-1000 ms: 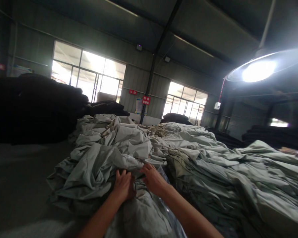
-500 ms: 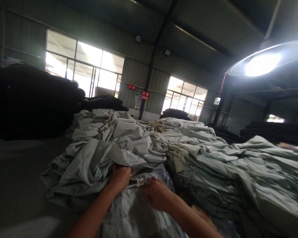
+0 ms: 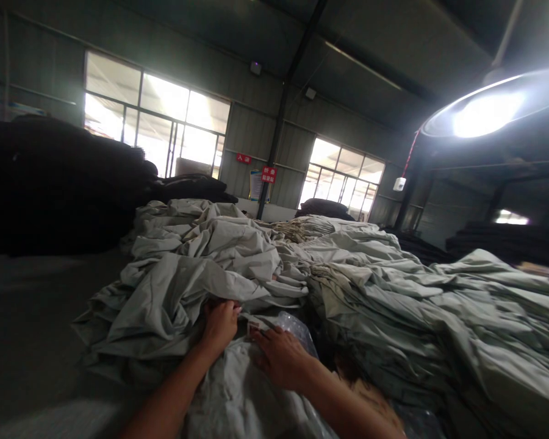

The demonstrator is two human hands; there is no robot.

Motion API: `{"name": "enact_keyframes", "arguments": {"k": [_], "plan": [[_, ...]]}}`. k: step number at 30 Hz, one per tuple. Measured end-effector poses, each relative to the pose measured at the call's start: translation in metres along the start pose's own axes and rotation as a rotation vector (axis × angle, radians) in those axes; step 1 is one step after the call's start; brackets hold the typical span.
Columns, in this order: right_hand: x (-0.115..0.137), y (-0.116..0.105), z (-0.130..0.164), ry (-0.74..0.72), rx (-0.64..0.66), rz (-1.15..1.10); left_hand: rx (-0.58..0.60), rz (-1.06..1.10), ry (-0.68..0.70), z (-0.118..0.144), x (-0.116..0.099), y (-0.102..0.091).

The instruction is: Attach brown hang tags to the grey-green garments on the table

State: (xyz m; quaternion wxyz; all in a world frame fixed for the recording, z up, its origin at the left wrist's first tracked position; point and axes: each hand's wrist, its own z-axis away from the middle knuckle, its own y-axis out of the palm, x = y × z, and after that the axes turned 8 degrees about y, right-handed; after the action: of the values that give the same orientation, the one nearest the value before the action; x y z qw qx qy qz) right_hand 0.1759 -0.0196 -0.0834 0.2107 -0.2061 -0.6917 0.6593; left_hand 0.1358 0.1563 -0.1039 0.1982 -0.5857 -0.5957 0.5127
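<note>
The pale grey sheet of woven fabric (image 3: pixel 238 390) lies directly below both hands, at the near end of a crumpled heap of light grey cloth (image 3: pixel 238 244). The left hand (image 3: pixel 220 326) is at the shadowed edge of an overhanging fold, its fingers curled inward; whether they grip any cloth cannot be told, though the placing would suit holding the fold clear of the sheet. The right hand (image 3: pixel 286 356) lies palm down on the sheet, fingers lightly bent and a little apart, one tip touching a small white label with dark print (image 3: pixel 253 328). Its thumb is hidden, so a pinch cannot be confirmed; the pose seems fit for keeping the label flat and in view.

A clear, crinkled plastic film (image 3: pixel 298 326) sits just beyond the right hand. A second heap of grey-green cloth (image 3: pixel 407 305) spreads to the right, and a bright hanging lamp (image 3: pixel 489 114) lights it from above.
</note>
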Motion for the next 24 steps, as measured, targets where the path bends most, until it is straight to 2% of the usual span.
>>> {"name": "enact_keyframes", "arguments": {"k": [5,8,10,12,15,17,19,21,24], "plan": [[0.015,0.007,-0.016,0.161,0.034,-0.026,0.039,0.003,0.034,0.003,-0.002,-0.005],[0.018,0.001,-0.024,0.183,0.108,-0.003,0.140,0.017,0.089,0.006,-0.005,-0.014],[0.014,-0.010,-0.025,0.119,0.153,0.052,0.235,0.022,0.130,0.009,-0.008,-0.021],[0.009,-0.024,-0.020,-0.016,0.134,0.062,0.310,0.014,0.153,0.013,-0.014,-0.028],[-0.002,-0.045,-0.001,-0.183,0.008,-0.045,0.362,-0.012,0.160,0.018,-0.023,-0.039],[-0.009,-0.056,0.016,-0.190,-0.100,-0.146,0.389,-0.020,0.167,0.022,-0.030,-0.046],[-0.018,-0.064,0.034,-0.143,-0.212,-0.229,0.411,0.007,0.207,0.026,-0.040,-0.053],[-0.031,-0.069,0.049,-0.052,-0.274,-0.254,0.420,0.097,0.315,0.031,-0.055,-0.060],[-0.053,-0.071,0.068,0.209,-0.200,-0.161,0.346,0.273,0.528,0.037,-0.088,-0.065]]}}
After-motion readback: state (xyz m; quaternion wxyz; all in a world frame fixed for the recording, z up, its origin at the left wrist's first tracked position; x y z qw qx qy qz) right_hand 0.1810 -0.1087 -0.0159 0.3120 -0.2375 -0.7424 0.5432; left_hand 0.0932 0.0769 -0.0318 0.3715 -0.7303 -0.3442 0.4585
